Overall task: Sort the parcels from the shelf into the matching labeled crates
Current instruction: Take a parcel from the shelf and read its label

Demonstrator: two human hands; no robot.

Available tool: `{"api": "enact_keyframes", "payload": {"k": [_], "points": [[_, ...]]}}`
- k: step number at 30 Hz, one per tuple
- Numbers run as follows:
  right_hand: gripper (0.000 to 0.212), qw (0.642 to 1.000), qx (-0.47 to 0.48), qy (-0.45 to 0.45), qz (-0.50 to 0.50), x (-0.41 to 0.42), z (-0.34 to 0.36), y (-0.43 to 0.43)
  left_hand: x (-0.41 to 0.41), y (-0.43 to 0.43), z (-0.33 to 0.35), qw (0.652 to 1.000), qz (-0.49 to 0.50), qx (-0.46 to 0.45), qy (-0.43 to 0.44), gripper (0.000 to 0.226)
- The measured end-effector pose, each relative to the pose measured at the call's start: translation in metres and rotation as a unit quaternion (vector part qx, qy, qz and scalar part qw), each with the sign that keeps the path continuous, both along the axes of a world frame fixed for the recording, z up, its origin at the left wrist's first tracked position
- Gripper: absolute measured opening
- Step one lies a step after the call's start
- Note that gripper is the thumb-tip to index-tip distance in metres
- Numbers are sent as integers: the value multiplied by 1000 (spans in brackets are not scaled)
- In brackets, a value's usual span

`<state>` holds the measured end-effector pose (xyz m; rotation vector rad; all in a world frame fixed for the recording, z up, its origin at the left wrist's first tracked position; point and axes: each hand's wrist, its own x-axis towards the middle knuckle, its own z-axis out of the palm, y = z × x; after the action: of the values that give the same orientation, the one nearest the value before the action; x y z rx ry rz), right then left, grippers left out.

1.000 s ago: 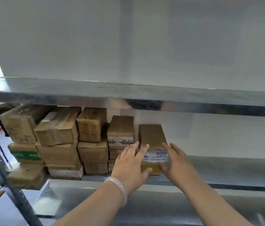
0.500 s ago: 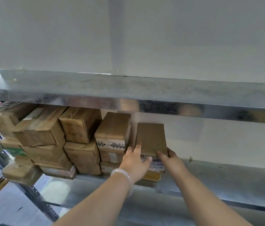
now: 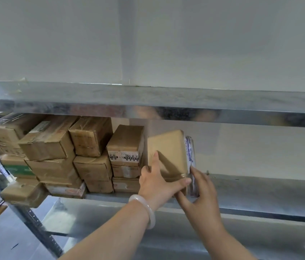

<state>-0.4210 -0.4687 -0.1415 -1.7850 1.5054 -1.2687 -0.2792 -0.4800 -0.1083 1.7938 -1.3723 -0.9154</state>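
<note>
One view only, worn on the head: the wide-angle camera faces forward at the metal rack (image 3: 260, 212), close (it fills the whole width), the upper board (image 3: 148, 98) about at eye level.
</note>
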Motion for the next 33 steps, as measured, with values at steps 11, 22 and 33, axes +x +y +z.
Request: {"api": "enact_keyframes", "payload": {"k": [11, 22, 33], "points": [[61, 908, 182, -296, 236, 20, 30, 45, 74, 82, 1, 930, -122, -78, 339, 101], [96, 974, -19, 130, 182, 177, 48, 119, 190, 178, 14, 945, 55, -203, 252, 67], [104, 931, 2, 139, 337, 343, 54, 216, 354, 310, 20, 895, 249, -229, 291, 86]]}}
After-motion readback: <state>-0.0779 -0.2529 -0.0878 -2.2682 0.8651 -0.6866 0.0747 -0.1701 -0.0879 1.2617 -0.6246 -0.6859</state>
